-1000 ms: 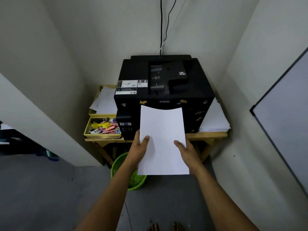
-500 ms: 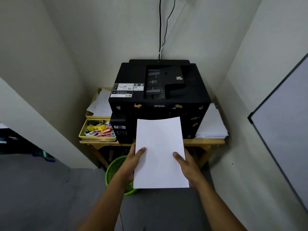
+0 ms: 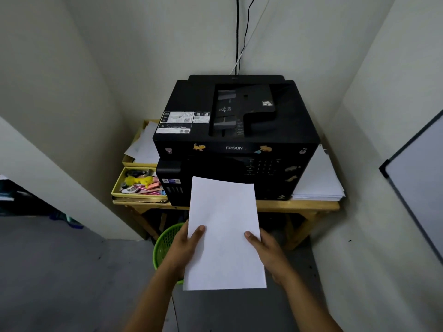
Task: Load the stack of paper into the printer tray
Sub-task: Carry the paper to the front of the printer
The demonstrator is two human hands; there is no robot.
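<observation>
White paper held short of the printer

We hold the paper [image 3: 225,233] by its near half, left hand [image 3: 185,250] and right hand [image 3: 267,254] pinching opposite long edges, thumbs on top. Its long axis points at the printer [image 3: 236,140], far edge overlapping the printer's lower front; no open tray is visible.

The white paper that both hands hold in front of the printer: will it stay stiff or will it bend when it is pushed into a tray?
The paper probably bends easily: its far edge already curves. It looks light, since the left hand and right hand hold it by thumbs near its side edges. Whether the sheets slide apart cannot be told.
</observation>
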